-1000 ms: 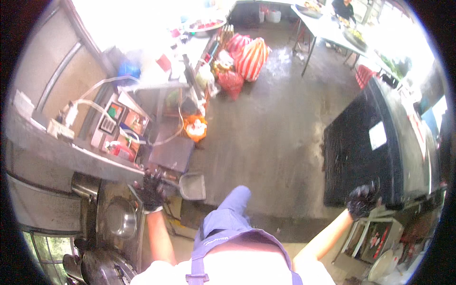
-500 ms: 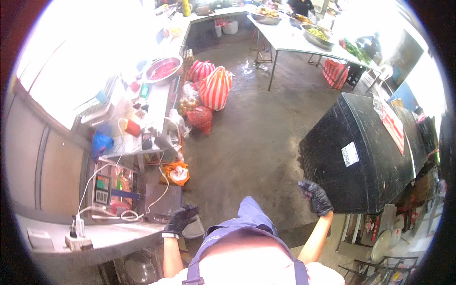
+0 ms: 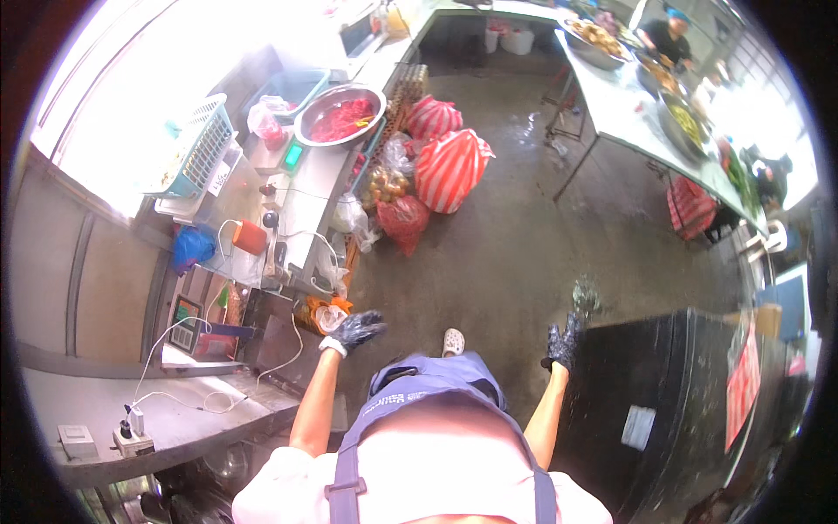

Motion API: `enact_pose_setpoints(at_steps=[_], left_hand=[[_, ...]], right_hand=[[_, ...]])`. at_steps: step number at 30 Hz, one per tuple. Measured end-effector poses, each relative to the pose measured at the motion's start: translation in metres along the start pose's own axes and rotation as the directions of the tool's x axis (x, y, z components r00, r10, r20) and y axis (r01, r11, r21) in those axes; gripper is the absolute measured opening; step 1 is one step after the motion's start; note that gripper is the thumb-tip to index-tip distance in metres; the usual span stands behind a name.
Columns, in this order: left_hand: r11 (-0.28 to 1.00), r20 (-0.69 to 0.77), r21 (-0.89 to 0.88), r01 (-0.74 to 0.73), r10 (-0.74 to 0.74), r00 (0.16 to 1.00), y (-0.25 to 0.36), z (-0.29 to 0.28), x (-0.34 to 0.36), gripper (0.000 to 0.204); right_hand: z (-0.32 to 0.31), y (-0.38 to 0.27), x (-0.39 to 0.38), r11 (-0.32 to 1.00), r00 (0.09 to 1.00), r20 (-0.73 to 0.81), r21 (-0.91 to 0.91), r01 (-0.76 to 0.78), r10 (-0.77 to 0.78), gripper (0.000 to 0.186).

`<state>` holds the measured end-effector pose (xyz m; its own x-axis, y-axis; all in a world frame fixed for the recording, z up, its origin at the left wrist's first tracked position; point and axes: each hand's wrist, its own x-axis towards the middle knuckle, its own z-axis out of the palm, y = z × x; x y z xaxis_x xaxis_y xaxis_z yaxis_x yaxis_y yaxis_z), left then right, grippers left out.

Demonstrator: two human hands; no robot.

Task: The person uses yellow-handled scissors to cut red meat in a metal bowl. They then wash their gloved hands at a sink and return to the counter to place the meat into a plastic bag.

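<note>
My left hand, in a dark glove, is empty with its fingers extended, held in the air beside an orange bag near the left counter. My right hand, also gloved in black, is open and empty at the left edge of a large black chest; I cannot tell whether it touches it. A white clog shows on the wet floor below my blue apron.
Left: a counter with a steel bowl, baskets and cords; a lower shelf with plugs. Striped sacks lie along the counter. Right back: a white table with food bowls and legs on the floor; a person behind it.
I have moved forward: the black chest has slid back along my right and the sacks look nearer. My hands sit higher in view and remain empty; a white clog has appeared.
</note>
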<state>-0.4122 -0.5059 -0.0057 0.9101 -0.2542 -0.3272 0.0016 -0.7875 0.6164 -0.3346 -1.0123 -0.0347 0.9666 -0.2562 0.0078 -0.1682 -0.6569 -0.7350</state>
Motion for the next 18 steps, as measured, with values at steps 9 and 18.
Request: enact_pose_setpoints(at_steps=[9, 18], left_hand=[[0.724, -0.333, -0.528, -0.443, 0.303, 0.893, 0.215, -0.136, 0.206, 0.058], [0.739, -0.686, -0.274, -0.615, 0.297, 0.664, 0.169, -0.234, 0.373, 0.019]], right_hand=[[0.137, -0.27, 0.221, 0.493, 0.949, 0.312, 0.834, -0.248, -0.051, 0.042], [0.247, -0.385, 0.379, 0.275, 0.842, 0.538, 0.812, -0.514, -0.016, 0.044]])
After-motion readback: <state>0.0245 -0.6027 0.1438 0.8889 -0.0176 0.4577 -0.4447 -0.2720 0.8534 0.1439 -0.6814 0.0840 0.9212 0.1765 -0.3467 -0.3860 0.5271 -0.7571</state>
